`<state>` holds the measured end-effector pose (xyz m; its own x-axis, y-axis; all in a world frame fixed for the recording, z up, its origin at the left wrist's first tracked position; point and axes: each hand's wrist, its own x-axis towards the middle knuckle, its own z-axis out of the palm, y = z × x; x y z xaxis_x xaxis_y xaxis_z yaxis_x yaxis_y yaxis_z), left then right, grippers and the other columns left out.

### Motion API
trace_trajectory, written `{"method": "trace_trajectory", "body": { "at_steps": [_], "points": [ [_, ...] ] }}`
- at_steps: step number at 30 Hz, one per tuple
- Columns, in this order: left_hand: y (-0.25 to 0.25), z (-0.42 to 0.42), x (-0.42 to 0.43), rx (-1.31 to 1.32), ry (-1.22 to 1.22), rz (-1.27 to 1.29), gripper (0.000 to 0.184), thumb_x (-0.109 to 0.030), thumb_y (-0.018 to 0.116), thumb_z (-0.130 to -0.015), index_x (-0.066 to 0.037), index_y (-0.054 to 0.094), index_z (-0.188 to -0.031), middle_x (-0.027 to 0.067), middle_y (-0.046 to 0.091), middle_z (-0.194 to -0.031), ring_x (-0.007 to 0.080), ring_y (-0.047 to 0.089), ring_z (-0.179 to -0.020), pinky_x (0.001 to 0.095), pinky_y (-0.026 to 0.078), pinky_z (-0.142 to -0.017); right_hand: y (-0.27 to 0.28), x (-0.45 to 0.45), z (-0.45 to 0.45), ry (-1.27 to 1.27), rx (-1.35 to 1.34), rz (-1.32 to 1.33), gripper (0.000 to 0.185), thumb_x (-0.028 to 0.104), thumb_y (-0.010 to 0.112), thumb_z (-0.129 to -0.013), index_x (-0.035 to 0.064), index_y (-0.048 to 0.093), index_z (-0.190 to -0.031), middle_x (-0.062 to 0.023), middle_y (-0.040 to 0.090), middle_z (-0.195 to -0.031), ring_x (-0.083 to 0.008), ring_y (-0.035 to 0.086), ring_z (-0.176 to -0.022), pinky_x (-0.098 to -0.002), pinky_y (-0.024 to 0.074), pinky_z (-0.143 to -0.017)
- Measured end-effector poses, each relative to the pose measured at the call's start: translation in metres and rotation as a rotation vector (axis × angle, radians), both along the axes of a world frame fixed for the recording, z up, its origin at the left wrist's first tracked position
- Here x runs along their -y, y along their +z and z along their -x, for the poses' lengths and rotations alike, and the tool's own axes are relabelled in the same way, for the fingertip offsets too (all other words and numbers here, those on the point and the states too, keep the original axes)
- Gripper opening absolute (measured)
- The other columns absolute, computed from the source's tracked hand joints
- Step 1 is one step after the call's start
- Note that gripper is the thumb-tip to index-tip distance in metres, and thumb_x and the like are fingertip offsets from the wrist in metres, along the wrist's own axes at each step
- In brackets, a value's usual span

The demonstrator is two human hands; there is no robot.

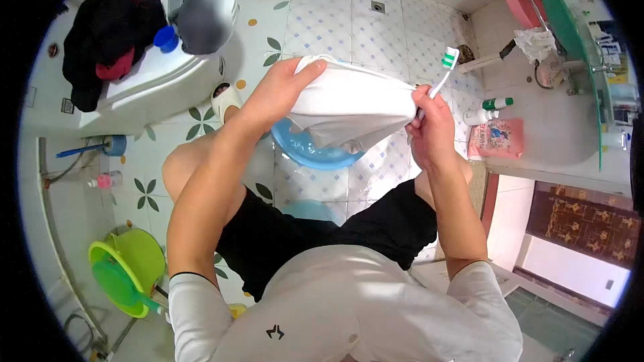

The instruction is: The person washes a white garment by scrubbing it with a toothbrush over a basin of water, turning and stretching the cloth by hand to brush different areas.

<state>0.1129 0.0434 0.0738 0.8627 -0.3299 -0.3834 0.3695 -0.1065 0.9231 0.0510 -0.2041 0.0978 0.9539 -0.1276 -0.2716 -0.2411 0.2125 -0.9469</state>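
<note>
A white cloth is stretched between my two hands above a blue basin that holds water. My left hand grips the cloth's left end, thumb on top. At the right end, my right hand has its fingers closed on the cloth and also on a white toothbrush. The green and white bristles of the toothbrush point up and away from me. The lower part of the cloth hangs down over the basin and hides some of its rim.
Dark clothes and a blue cup lie on a white washing machine or tub cover at upper left. A green bucket stands lower left. Bottles and a pink bag are on the right.
</note>
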Motion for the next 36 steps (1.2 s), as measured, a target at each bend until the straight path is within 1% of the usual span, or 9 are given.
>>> {"method": "trace_trajectory", "body": {
  "at_steps": [2,10,16,19,21,28,30,33,36],
  "points": [
    [-0.012,-0.003,-0.004,-0.005,-0.024,0.129,0.045,-0.036,0.053,-0.094,0.002,0.060,-0.117,0.0097,0.065,-0.105,0.0156,0.061,-0.093,0.0279,0.045,-0.085,0.002,-0.003,-0.003,-0.073,-0.050,-0.051,0.010,0.018,0.057,-0.089,0.0106,0.054,-0.083,0.0052,0.043,-0.064,-0.0036,0.034,-0.050,-0.0187,0.0274,-0.044],
    [-0.025,-0.013,-0.008,-0.025,-0.014,0.164,0.047,-0.038,0.056,-0.092,0.003,0.060,-0.115,0.0099,0.065,-0.101,0.0158,0.061,-0.092,0.0277,0.046,-0.084,0.003,-0.005,-0.009,-0.059,-0.032,-0.096,0.009,0.018,0.055,-0.089,0.0102,0.051,-0.085,0.0043,0.042,-0.065,-0.0037,0.033,-0.050,-0.0199,0.0246,-0.042],
    [-0.021,-0.009,-0.011,-0.078,0.077,0.249,0.053,-0.039,0.056,-0.091,0.003,0.054,-0.123,0.0109,0.063,-0.110,0.0178,0.060,-0.100,0.0275,0.045,-0.088,0.008,-0.006,-0.005,-0.063,-0.020,-0.107,0.010,0.018,0.055,-0.089,0.0097,0.051,-0.086,0.0038,0.045,-0.067,-0.0041,0.035,-0.050,-0.0196,0.0262,-0.042],
    [-0.015,-0.008,-0.012,-0.081,0.180,0.335,0.044,-0.032,0.054,-0.093,0.002,0.055,-0.121,0.0104,0.063,-0.110,0.0163,0.059,-0.100,0.0284,0.045,-0.087,0.010,-0.006,-0.004,-0.058,-0.008,-0.124,0.010,0.018,0.055,-0.089,0.0096,0.051,-0.086,0.0034,0.045,-0.068,-0.0042,0.036,-0.051,-0.0196,0.0265,-0.042],
    [-0.021,-0.009,-0.012,-0.080,0.196,0.462,0.052,-0.033,0.059,-0.091,0.001,0.050,-0.130,0.0104,0.061,-0.117,0.0166,0.058,-0.107,0.0278,0.044,-0.093,0.011,-0.006,-0.003,-0.058,0.003,-0.130,0.010,0.017,0.055,-0.089,0.0095,0.050,-0.086,0.0032,0.045,-0.068,-0.0043,0.036,-0.051,-0.0196,0.0265,-0.043],
    [-0.042,-0.017,-0.011,0.021,0.149,0.354,0.046,-0.027,0.055,-0.094,-0.002,0.049,-0.132,0.0096,0.060,-0.118,0.0155,0.056,-0.108,0.0258,0.043,-0.093,0.015,-0.007,-0.001,-0.048,0.010,-0.175,0.010,0.018,0.056,-0.089,0.0102,0.051,-0.089,0.0027,0.047,-0.069,-0.0046,0.037,-0.051,-0.0203,0.0261,-0.043],
    [-0.039,-0.016,-0.012,0.033,0.182,0.248,0.044,-0.025,0.055,-0.094,-0.006,0.049,-0.133,0.0085,0.061,-0.114,0.0147,0.057,-0.105,0.0255,0.042,-0.092,0.017,-0.008,-0.001,-0.082,-0.012,-0.180,0.010,0.019,0.056,-0.089,0.0106,0.051,-0.089,0.0028,0.047,-0.068,-0.0046,0.037,-0.051,-0.0204,0.0260,-0.043],
    [-0.045,-0.016,-0.013,0.040,0.179,0.262,0.043,-0.024,0.055,-0.094,-0.008,0.050,-0.134,0.0084,0.061,-0.112,0.0143,0.056,-0.103,0.0255,0.042,-0.091,0.020,-0.011,0.000,-0.082,-0.007,-0.183,0.009,0.019,0.055,-0.089,0.0110,0.051,-0.089,0.0033,0.047,-0.068,-0.0044,0.037,-0.051,-0.0206,0.0263,-0.042],
    [-0.041,-0.014,-0.013,0.059,0.198,0.287,0.046,-0.021,0.057,-0.092,-0.004,0.048,-0.134,0.0128,0.061,-0.111,0.0166,0.057,-0.100,0.0277,0.044,-0.089,0.018,-0.006,-0.001,-0.055,0.015,-0.204,0.009,0.020,0.055,-0.089,0.0115,0.051,-0.089,0.0038,0.046,-0.068,-0.0041,0.037,-0.051,-0.0204,0.0263,-0.042]
  ]
}}
